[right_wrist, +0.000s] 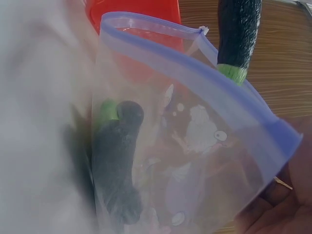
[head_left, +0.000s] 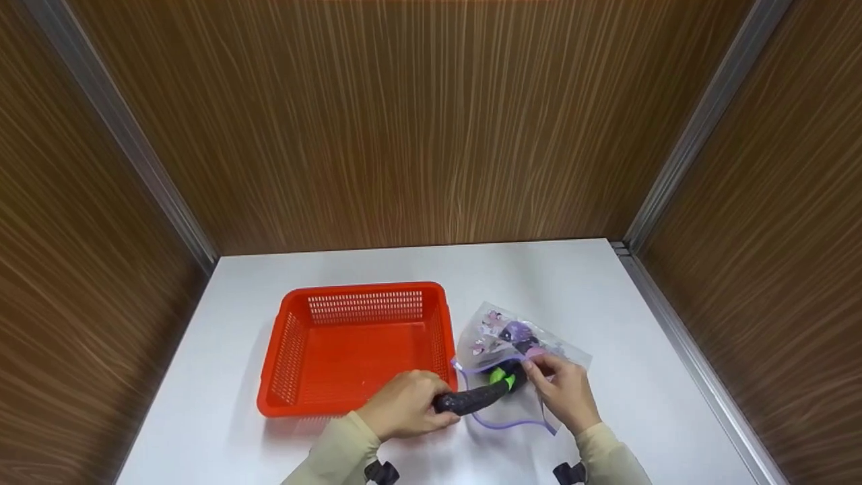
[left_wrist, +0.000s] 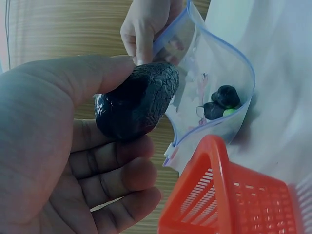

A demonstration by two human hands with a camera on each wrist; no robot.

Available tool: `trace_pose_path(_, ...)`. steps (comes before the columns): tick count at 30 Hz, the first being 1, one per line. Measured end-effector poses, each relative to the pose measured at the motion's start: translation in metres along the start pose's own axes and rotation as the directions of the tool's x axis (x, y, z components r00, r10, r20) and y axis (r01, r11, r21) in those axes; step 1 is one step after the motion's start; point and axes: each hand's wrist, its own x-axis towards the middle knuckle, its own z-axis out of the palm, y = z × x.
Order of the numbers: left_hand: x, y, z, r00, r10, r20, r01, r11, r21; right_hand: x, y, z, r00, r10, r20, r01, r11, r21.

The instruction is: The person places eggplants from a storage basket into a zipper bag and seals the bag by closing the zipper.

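In the head view my left hand (head_left: 407,405) grips a long dark eggplant (head_left: 473,400) by its blunt end, thumb on one side and fingers on the other. Its green stem end points into the mouth of a clear zip bag (right_wrist: 190,161) with a purple seal and printed cartoon figures. At the bag's right edge, my right hand (head_left: 566,393) pinches the rim between thumb and fingers, and the mouth gapes. Other dark eggplants (right_wrist: 114,161) with green ends lie inside the bag, as the right wrist view shows.
A red plastic basket (head_left: 363,289) with slotted walls stands left of the bag, close beside it, on the white table (head_left: 202,377). Wood-grain panels (head_left: 417,135) enclose the table at the back and both sides.
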Motion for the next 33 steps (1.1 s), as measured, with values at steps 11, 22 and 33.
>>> trace_pose_path(11, 0.016, 0.008, 0.014, 1.0, 0.011, -0.015, -0.01, 1.0, 0.022, -0.001, -0.002, 0.002, 1.0, -0.005, 0.0, 0.005, 1.0, 0.014)
trace_pose_path(22, 0.028, 0.016, 0.028, 1.0, -0.002, -0.026, 0.003, 0.998, 0.055, 0.0, -0.002, 0.002, 1.0, -0.028, 0.002, 0.028, 0.999, 0.017)
trace_pose_path(33, 0.042, 0.021, 0.044, 1.0, -0.017, -0.023, 0.019, 0.998, 0.063, 0.0, -0.003, 0.003, 0.998, -0.058, -0.021, 0.059, 0.998, 0.022)
